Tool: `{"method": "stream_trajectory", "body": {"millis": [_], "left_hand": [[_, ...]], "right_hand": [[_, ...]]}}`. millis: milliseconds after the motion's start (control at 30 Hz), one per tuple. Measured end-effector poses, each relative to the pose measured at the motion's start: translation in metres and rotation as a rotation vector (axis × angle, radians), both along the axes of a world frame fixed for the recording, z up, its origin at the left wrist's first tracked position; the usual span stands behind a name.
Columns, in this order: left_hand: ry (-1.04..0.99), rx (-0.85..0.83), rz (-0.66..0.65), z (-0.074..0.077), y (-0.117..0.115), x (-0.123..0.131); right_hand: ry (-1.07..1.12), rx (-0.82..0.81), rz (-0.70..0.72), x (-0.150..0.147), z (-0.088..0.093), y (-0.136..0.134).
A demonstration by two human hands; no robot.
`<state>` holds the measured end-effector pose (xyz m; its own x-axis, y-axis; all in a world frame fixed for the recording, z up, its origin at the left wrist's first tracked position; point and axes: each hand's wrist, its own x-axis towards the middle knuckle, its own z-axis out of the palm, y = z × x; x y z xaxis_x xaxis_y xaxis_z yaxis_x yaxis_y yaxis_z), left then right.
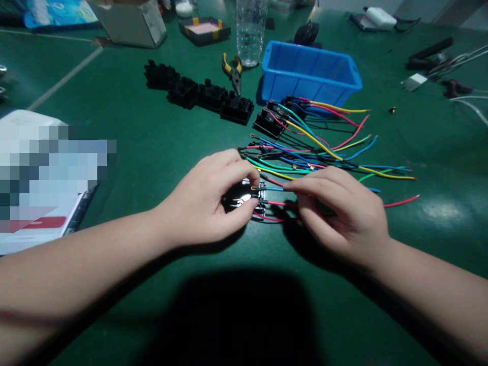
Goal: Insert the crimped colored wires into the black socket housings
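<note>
My left hand point(208, 198) is closed round a small black connector block point(240, 195) resting on the green table. My right hand point(339, 208) pinches a blue wire point(272, 189) whose metal tip sits at the block's edge. Red wires point(276, 204) also run out of the block under my right fingers. Just beyond my hands lies a loose bundle of coloured wires point(305, 160). Two wired black connectors point(270, 122) lie further back.
A row of empty black connector blocks point(198, 94) lies at the back left, with yellow-handled pliers point(233, 71) and a clear plastic bottle point(249, 30) behind. A blue plastic bin point(310, 73) stands back right. Papers point(38, 178) lie at the left edge.
</note>
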<state>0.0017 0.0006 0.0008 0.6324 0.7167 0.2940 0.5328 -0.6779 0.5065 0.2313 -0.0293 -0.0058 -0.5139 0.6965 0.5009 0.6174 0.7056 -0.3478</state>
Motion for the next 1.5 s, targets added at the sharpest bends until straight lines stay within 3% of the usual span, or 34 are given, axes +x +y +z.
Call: {"method": "stream_trajectory", "body": {"millis": [1500], "left_hand": [[-0.071, 0.021, -0.045, -0.0003, -0.0009, -0.0024]], "right_hand": [[0.033, 0.017, 0.029, -0.0022, 0.0013, 0.0003]]}}
